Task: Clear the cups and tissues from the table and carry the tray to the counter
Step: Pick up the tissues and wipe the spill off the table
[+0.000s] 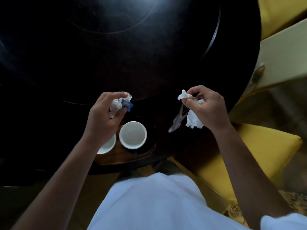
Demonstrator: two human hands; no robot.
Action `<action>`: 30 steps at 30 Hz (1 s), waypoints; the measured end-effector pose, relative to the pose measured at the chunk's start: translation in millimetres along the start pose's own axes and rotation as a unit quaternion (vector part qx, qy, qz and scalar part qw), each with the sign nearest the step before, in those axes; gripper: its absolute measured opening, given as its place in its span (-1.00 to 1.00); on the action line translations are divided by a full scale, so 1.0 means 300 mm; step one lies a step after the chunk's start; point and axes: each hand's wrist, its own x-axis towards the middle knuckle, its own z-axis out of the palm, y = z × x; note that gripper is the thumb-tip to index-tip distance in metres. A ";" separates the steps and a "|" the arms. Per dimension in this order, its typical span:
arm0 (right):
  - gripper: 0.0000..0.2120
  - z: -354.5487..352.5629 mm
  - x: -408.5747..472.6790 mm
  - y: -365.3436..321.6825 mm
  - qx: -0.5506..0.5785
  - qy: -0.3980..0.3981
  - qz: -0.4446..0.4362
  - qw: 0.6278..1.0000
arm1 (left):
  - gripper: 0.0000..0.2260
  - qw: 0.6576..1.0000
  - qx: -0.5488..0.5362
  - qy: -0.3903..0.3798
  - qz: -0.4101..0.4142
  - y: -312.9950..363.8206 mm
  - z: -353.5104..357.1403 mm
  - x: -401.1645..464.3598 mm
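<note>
My left hand (103,117) grips a crumpled white tissue (116,105) together with a blue scrap (127,104), above the cups. My right hand (207,107) holds a bunch of crumpled white tissues (193,121), with a thin clear wrapper (177,121) dangling from it. A white cup (132,135) stands on a dark saucer (152,140). A second white cup (107,146) is partly hidden under my left wrist. Both cups sit on a brown wooden tray (131,159) at the near edge of the dark round table (149,67).
A raised round turntable (108,15) fills the middle of the table. Yellow cushioned chairs (245,155) stand close on the right, and another yellow chair (280,14) is at the back right. My white shirt (157,205) fills the bottom of the view.
</note>
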 end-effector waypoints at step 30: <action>-0.87 0.390 -0.647 -0.230 0.077 -0.005 0.043 0.996 | -0.66 0.998 -0.039 -0.002 -0.042 -0.251 -0.316 -0.515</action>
